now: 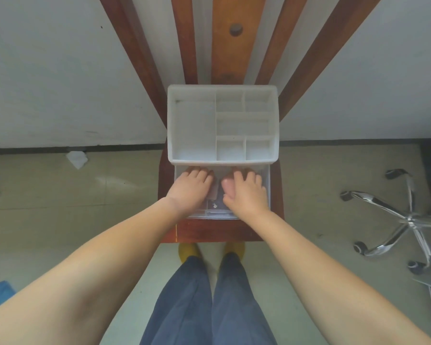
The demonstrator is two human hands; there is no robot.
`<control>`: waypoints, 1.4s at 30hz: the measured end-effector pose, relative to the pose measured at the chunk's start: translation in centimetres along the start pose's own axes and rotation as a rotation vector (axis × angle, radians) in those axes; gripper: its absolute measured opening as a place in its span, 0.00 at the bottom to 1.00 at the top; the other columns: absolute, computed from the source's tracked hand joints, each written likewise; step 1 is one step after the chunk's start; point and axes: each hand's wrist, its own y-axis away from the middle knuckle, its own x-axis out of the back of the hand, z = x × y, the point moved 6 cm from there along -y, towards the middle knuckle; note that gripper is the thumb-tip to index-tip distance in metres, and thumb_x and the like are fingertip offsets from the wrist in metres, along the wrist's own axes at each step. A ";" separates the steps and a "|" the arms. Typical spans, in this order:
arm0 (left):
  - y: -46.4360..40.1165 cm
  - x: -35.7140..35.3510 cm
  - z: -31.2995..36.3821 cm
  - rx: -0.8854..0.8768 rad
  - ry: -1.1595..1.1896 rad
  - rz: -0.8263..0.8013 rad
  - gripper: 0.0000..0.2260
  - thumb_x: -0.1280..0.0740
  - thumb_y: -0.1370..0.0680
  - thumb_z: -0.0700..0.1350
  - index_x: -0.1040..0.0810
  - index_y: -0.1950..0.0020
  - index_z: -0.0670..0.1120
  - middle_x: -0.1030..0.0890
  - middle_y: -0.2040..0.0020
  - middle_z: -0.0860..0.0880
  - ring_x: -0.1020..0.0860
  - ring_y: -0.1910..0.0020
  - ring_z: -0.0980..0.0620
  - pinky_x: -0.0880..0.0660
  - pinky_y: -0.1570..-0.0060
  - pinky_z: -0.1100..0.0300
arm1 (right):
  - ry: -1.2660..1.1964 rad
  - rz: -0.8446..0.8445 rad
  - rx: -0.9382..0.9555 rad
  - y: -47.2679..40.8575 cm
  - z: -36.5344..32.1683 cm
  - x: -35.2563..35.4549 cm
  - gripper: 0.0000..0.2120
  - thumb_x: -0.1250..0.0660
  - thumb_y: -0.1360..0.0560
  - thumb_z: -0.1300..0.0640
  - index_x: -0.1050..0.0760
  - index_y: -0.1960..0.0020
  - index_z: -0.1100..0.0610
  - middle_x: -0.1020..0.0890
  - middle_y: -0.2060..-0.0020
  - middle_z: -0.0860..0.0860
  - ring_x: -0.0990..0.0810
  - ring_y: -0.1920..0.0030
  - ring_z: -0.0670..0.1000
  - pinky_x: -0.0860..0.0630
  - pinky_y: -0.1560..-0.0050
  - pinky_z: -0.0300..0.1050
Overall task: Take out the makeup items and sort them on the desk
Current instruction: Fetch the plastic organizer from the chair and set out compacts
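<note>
A white compartmented organizer [222, 123] stands on a red-brown wooden seat [222, 230]; its top compartments look empty. Below it a clear drawer [266, 180] is pulled out toward me, and both hands are inside it. My left hand [190, 189] lies flat over the drawer's left half, fingers reaching forward and covering what is under them. My right hand [248, 195] is over the right half, and its thumb and forefinger pinch a pink rounded item [227, 184]. A brownish small item [213, 192] and a clear piece [215, 206] show between the hands.
The seat's slatted wooden back [230, 46] leans against a white wall. On the tiled floor lie crumpled tissues [77, 158] at the left, and a chrome swivel-chair base [408, 220] stands at the right. My legs and yellow shoes [187, 251] are just before the seat.
</note>
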 end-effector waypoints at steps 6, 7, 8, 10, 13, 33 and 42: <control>6.8 4.0 -0.1 0.112 0.645 0.075 0.33 0.34 0.29 0.54 0.37 0.27 0.44 0.27 0.41 0.44 0.28 0.42 0.44 0.26 0.47 0.52 | -0.757 -0.375 0.021 7.0 1.7 3.7 0.25 0.37 0.26 0.45 0.37 0.30 0.44 0.24 0.45 0.45 0.24 0.47 0.45 0.27 0.49 0.42; 8.2 3.2 0.5 0.087 0.752 -0.041 0.33 0.34 0.31 0.56 0.35 0.29 0.45 0.26 0.41 0.45 0.26 0.42 0.44 0.26 0.45 0.53 | -0.773 -0.530 0.038 8.3 1.9 3.1 0.21 0.38 0.25 0.44 0.33 0.34 0.46 0.22 0.53 0.45 0.24 0.55 0.45 0.27 0.53 0.42; 9.4 2.0 1.4 0.059 0.832 -0.198 0.34 0.35 0.33 0.58 0.34 0.30 0.44 0.25 0.40 0.45 0.26 0.41 0.45 0.27 0.44 0.54 | -0.730 -0.659 0.048 9.4 2.1 2.0 0.20 0.38 0.26 0.44 0.30 0.37 0.50 0.21 0.58 0.46 0.25 0.60 0.46 0.27 0.56 0.43; 10.8 -0.6 2.6 0.058 0.867 -0.455 0.38 0.36 0.34 0.58 0.38 0.27 0.43 0.27 0.35 0.44 0.27 0.37 0.45 0.28 0.39 0.54 | -0.533 -0.762 0.011 10.1 2.8 -0.1 0.31 0.39 0.31 0.42 0.35 0.31 0.53 0.20 0.48 0.50 0.24 0.54 0.49 0.27 0.50 0.46; 10.2 -2.4 2.7 0.132 0.870 -0.522 0.36 0.34 0.32 0.55 0.41 0.28 0.44 0.27 0.38 0.42 0.25 0.43 0.44 0.27 0.42 0.48 | -0.382 -0.717 -0.061 9.2 3.1 -1.3 0.47 0.39 0.35 0.41 0.54 0.22 0.54 0.26 0.34 0.49 0.25 0.42 0.49 0.29 0.39 0.42; 7.9 3.5 -1.8 0.367 0.774 -0.166 0.21 0.34 0.30 0.50 0.31 0.40 0.44 0.32 0.48 0.46 0.29 0.45 0.44 0.28 0.46 0.54 | -0.039 -0.287 0.193 3.5 -1.1 5.0 0.37 0.35 0.28 0.48 0.47 0.24 0.53 0.38 0.30 0.57 0.40 0.29 0.60 0.34 0.34 0.52; 24.4 3.0 2.3 0.919 0.875 0.209 0.20 0.36 0.27 0.48 0.32 0.38 0.42 0.32 0.45 0.44 0.32 0.43 0.44 0.29 0.44 0.53 | 0.377 -0.083 0.844 13.1 -9.9 5.9 0.36 0.36 0.28 0.49 0.47 0.25 0.53 0.39 0.29 0.56 0.39 0.31 0.59 0.32 0.36 0.53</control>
